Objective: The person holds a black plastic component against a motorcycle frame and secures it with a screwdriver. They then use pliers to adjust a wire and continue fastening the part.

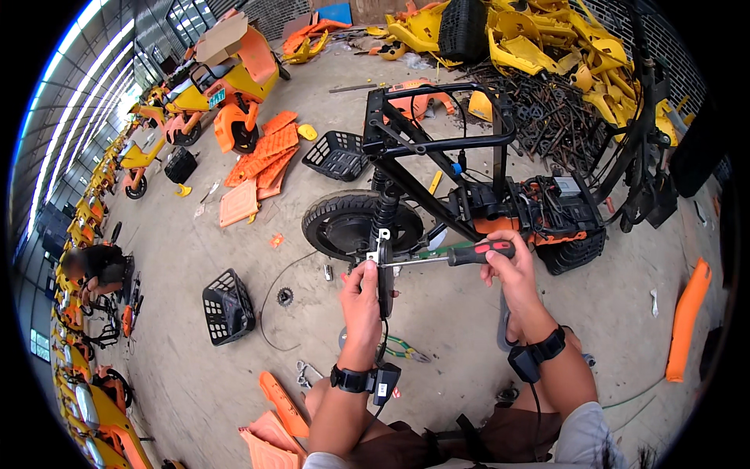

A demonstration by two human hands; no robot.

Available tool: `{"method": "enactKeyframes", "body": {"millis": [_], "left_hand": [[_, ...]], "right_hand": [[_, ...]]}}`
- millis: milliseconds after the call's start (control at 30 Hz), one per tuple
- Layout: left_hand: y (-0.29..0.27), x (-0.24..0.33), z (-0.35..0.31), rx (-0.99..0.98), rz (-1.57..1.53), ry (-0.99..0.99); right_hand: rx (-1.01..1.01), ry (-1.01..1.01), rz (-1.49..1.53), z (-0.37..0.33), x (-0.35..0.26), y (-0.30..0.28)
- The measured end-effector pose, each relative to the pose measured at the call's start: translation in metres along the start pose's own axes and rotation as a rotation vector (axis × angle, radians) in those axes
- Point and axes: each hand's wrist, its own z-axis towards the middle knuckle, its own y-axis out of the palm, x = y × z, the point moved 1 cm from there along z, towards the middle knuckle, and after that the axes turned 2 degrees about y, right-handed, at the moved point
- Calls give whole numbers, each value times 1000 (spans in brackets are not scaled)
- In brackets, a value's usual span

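Note:
My left hand [360,305] is closed around a dark, narrow part [385,292] with a silver metal bracket [374,256] at its upper end. A screwdriver [473,253] with a black and red handle is gripped in my right hand [512,270]. Its shaft points left, and the tip meets the dark part close to my left fingertips. Just beyond both hands stands a stripped black scooter frame [436,147] with its rear wheel [337,224] and shock absorber. Whether the tip sits in a screw is too small to tell.
Green-handled pliers [406,350], a small cog [285,296] and a black basket [228,307] lie on the concrete floor. Orange panels [262,160] and yellow covers [519,47] are heaped farther off. At far left, a person [105,270] crouches beside rows of scooters.

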Motion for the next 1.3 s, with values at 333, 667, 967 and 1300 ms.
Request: {"method": "enactKeyframes", "body": {"millis": [333,667,967,1300], "left_hand": [[8,-3,-2,-7,-67,-59],[8,1,0,-11,-168,-118],[7,2,-1,-24,-169,-152],[9,5,-3,-23,-137,-185]], "right_hand": [[112,-70,35,0,-2,-4],[22,13,42,-1,0,-7],[70,-203,-86,1,2,3],[108,-265,-149,3,7,4]]}}
